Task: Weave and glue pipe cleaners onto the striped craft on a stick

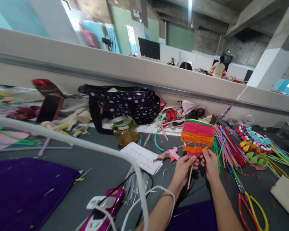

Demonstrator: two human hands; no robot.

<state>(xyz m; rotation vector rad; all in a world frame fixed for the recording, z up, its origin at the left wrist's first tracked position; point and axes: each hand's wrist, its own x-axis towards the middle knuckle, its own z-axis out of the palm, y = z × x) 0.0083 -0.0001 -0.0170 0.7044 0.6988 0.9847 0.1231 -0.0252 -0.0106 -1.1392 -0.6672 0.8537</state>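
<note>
Both hands held up a small woven piece of pink and orange strips (197, 136) above a grey table (106, 166). The left hand (184, 166) had its fingers closed on the piece's lower edge, where a pale cord hung down, and the right hand (210, 163) pinched the same edge just beside it, fingers together on the strips. Taking the woven piece as the landmark: a pink glue gun (168, 155) lay on the table just below and left of it, with a white printed sheet (143, 157) farther left and a green-lidded jar (124, 130) beyond that. A dark polka-dot bag (125, 102) sat behind the jar. A bundle of coloured sticks (225, 147) fanned out just right of the piece, and red-and-yellow scissors (251, 208) lay below and right of it, near the person's right forearm.
</note>
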